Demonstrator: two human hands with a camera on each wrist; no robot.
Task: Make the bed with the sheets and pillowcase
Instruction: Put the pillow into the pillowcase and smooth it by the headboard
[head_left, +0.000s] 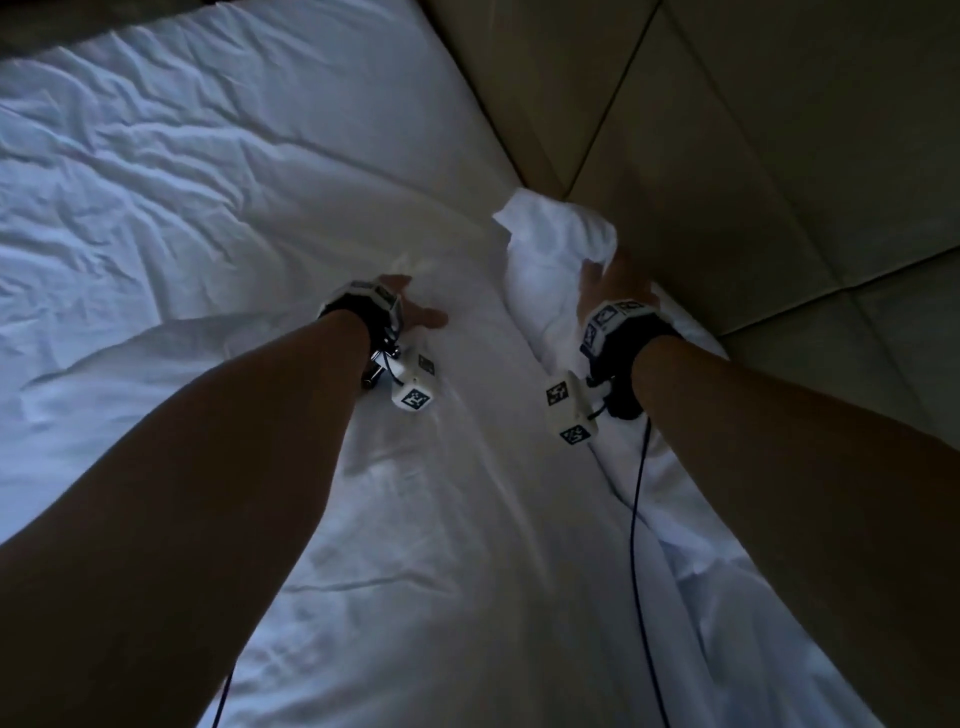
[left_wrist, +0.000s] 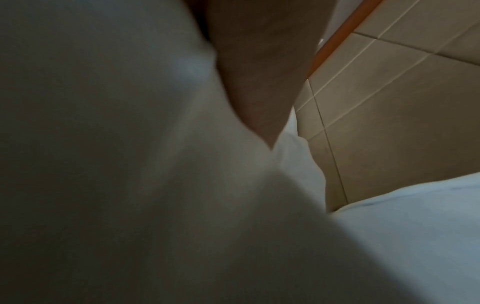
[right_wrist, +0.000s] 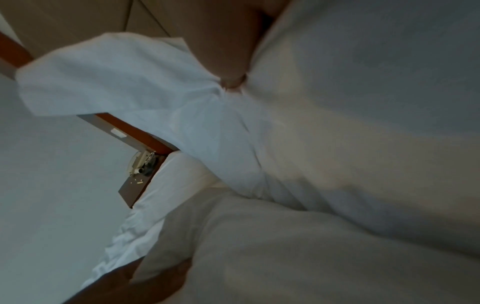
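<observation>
A white sheet covers the mattress, creased at the left and smoother near me. My left hand lies on it with fingers spread and thumb out, pressing down; the left wrist view shows a finger flat against the cloth. Along the headboard the sheet's edge is gathered into a bunched roll. My right hand grips that roll, its fingertips buried in the folds. In the right wrist view the thumb digs into the cloth and creases radiate from it. I see no pillow or pillowcase.
A padded beige headboard rises at the right, close against the mattress edge. A brown wooden strip with a small fixture shows behind the bed. A dark cable hangs from my right wrist over the sheet.
</observation>
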